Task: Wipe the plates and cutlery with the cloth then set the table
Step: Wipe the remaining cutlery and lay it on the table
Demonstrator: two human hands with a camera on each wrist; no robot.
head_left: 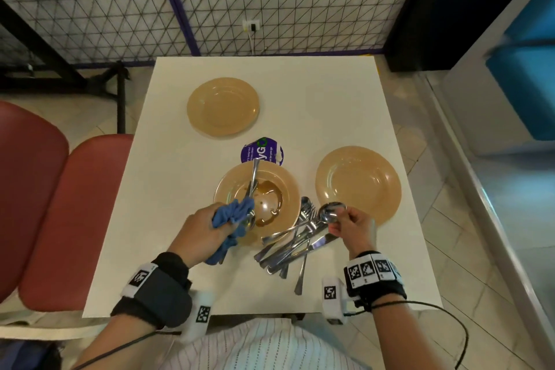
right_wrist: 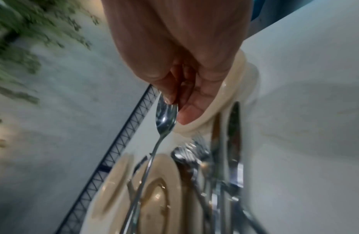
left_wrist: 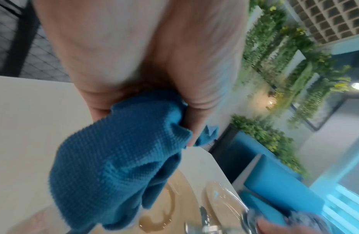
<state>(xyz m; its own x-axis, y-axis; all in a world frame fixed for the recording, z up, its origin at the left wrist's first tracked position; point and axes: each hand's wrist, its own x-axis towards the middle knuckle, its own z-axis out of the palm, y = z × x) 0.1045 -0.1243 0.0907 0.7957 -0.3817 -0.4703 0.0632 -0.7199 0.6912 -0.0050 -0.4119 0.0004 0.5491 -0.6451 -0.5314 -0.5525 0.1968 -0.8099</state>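
My left hand (head_left: 210,228) grips a bunched blue cloth (head_left: 232,215) (left_wrist: 118,158) over the near left rim of a tan plate (head_left: 285,189) smeared with brown sauce. A utensil (head_left: 255,173) lies in that plate, and its near end meets the cloth. My right hand (head_left: 342,219) (right_wrist: 180,101) pinches a steel spoon (head_left: 332,212) (right_wrist: 167,114) by its bowl, just above a heap of several knives, forks and spoons (head_left: 295,245) lying right of the dirty plate. Two more tan plates sit at the far left (head_left: 222,106) and at the right (head_left: 358,185).
The white table (head_left: 315,105) has a round purple label (head_left: 264,151) behind the dirty plate. A red padded seat (head_left: 60,213) stands left of the table, a wire-mesh wall (head_left: 210,0) behind it, and blue furniture (head_left: 528,84) at the right.
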